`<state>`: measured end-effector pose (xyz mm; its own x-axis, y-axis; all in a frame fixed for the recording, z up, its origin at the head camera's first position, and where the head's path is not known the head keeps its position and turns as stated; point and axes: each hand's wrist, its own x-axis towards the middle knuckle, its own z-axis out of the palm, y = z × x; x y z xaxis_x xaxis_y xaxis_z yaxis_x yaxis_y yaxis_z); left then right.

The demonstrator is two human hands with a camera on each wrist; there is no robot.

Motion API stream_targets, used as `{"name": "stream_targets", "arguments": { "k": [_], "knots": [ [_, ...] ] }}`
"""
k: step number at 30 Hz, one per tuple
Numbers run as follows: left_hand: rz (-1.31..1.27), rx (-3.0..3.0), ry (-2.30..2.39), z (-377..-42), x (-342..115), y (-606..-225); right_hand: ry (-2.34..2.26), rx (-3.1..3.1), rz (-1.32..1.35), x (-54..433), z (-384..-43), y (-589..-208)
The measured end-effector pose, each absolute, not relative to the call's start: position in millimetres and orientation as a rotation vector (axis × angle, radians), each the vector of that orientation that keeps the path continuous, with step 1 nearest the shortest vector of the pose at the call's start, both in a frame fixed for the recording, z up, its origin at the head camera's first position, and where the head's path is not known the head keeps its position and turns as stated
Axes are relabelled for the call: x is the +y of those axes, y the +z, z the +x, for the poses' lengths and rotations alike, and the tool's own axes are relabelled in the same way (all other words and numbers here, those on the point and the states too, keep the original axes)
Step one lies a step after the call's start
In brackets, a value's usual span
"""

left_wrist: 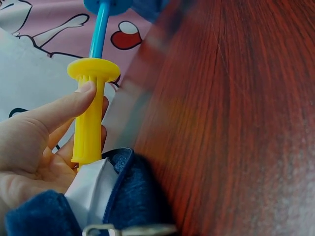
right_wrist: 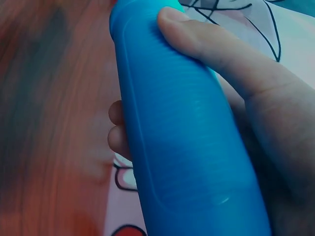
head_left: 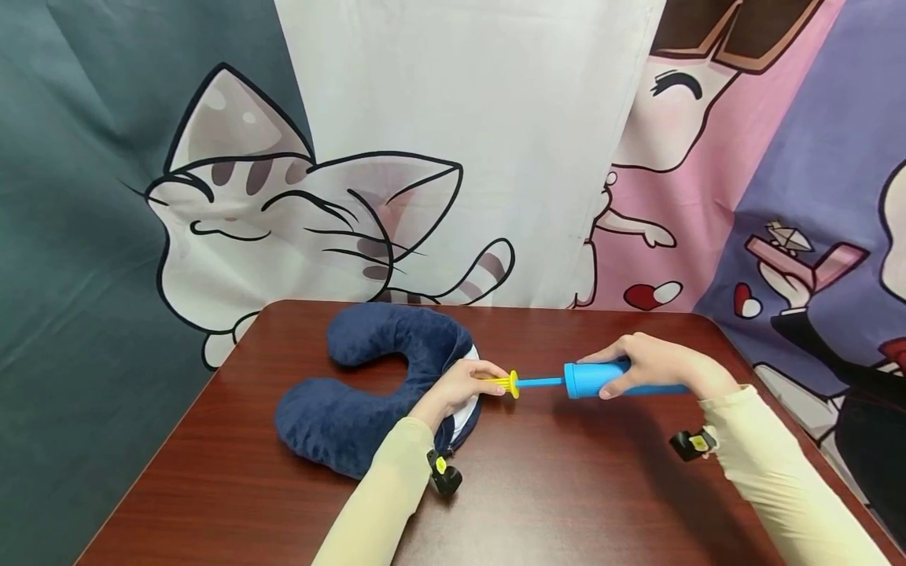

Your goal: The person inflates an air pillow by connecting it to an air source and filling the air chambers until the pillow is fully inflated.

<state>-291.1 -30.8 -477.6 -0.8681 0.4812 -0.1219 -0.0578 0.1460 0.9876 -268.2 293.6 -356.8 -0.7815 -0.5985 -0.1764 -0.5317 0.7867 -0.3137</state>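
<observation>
My right hand (head_left: 647,365) grips the blue barrel (right_wrist: 182,123) of a hand pump, fingers wrapped around it and thumb along its side. A thin blue rod (head_left: 539,383) runs leftward from the barrel to a ribbed yellow end piece (left_wrist: 89,118) with a round flange. That yellow piece is pinched between the thumb and fingers of my left hand (head_left: 463,385). Its far end meets the white inner part (left_wrist: 91,189) of a navy U-shaped neck pillow (head_left: 396,338), showing through the zipped cover's opening. The exact join is hidden.
Pump and pillow are over a reddish-brown wooden table (head_left: 524,487). A zipper pull (left_wrist: 128,230) hangs at the cover's opening. Behind the table stands a cloth backdrop (head_left: 467,86) printed with cartoon animals. Small black cameras (head_left: 444,475) sit on both wrists.
</observation>
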Motion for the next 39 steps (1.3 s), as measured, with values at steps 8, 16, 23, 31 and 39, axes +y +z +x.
{"name": "stream_targets", "arguments": {
  "k": [8,16,23,31,39],
  "knots": [
    [0.401,2.026,1.757,-290.7,-31.6,-475.6,-0.37,2.679,-0.898,266.2,-277.2,-368.0],
    [0.417,2.031,1.755,-293.1,-30.3,-478.3,-0.384,2.649,-0.92,243.0,-282.5,-377.2],
    [0.389,2.049,1.75,-292.0,-31.3,-476.7,-0.386,2.642,-0.938,225.3,-287.8,-385.9],
    [0.393,2.05,1.756,-292.5,-32.6,-476.3,-0.377,2.651,-0.942,220.6,-287.4,-386.5],
    [0.412,2.047,1.751,-292.7,-32.1,-478.6,-0.384,2.665,-0.892,224.5,-284.1,-385.0]
  ]
}}
